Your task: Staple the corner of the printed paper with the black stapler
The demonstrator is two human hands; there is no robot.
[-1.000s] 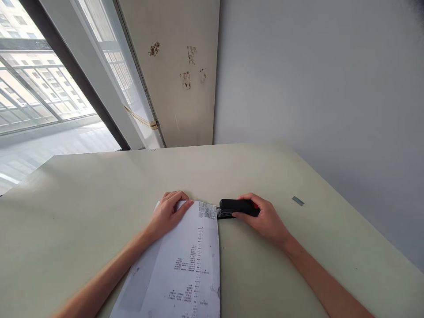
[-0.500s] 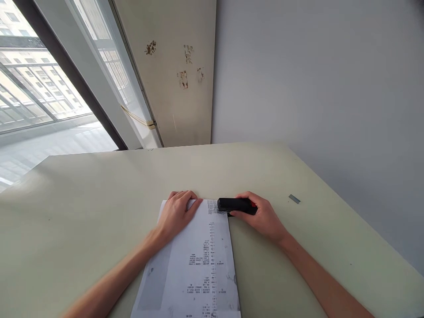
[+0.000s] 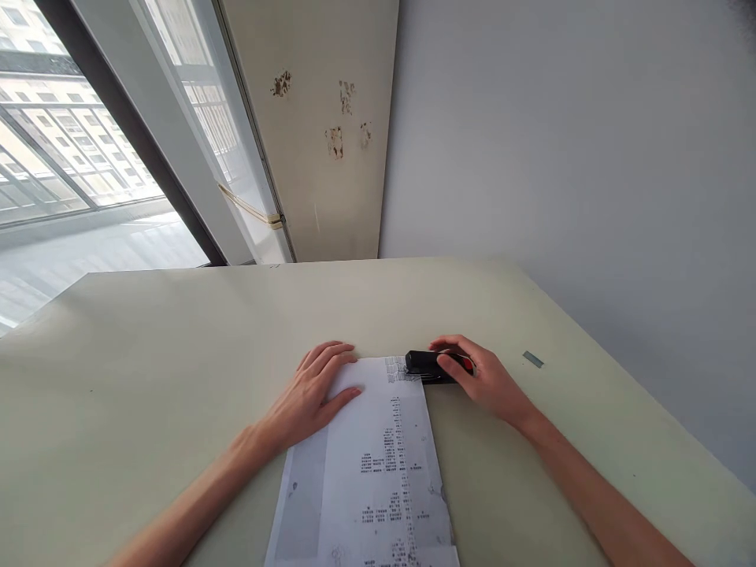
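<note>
Printed white paper (image 3: 354, 457) lies on the pale table, its far edge in front of both hands. My left hand (image 3: 313, 394) rests flat on the paper's upper left part, fingers spread and holding nothing. A black stapler (image 3: 422, 362) with a red part near its rear sits over the paper's far right corner. My right hand (image 3: 478, 378) is closed around the rear of the stapler, thumb on the near side and fingers on the far side.
A small grey strip (image 3: 533, 359) lies on the table (image 3: 206, 339) to the right of my right hand. Beyond the table are a grey wall (image 3: 561, 142), a beige panel with brown marks (image 3: 331, 189) and a window at the left.
The paper and stapler have shifted right in view. My left hand's thumb has spread away from its fingers, and my right thumb has moved up onto the stapler's side.
</note>
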